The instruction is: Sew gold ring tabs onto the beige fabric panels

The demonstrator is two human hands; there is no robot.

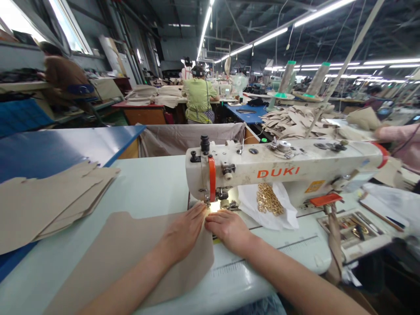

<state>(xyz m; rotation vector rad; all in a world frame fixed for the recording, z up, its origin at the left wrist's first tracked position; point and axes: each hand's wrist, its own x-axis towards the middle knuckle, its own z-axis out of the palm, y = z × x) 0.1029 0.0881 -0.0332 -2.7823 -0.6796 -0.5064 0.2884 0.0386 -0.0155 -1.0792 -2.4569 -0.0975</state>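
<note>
A large beige fabric panel [138,245] lies on the pale sewing table, its right edge running under the needle area of a white sewing machine [243,166]. My left hand [185,229] rests flat on the panel, fingers stretched toward the lit presser foot. On the other side, my right hand [229,229] has its fingers bent and drawn together at the panel's edge, close to my left fingertips. The fingertips hide the exact spot under the needle. Just right of the needle, a heap of gold chain [269,200] sits on a white sheet [288,214].
Stacked beige panels [59,192] lie at the left. A tray [354,229] of small tools and metal parts is at the right. Thread cones [287,78] stand behind the machine. A co-worker in a green top [198,98] sits ahead; a pink sleeve [402,138] shows at the right.
</note>
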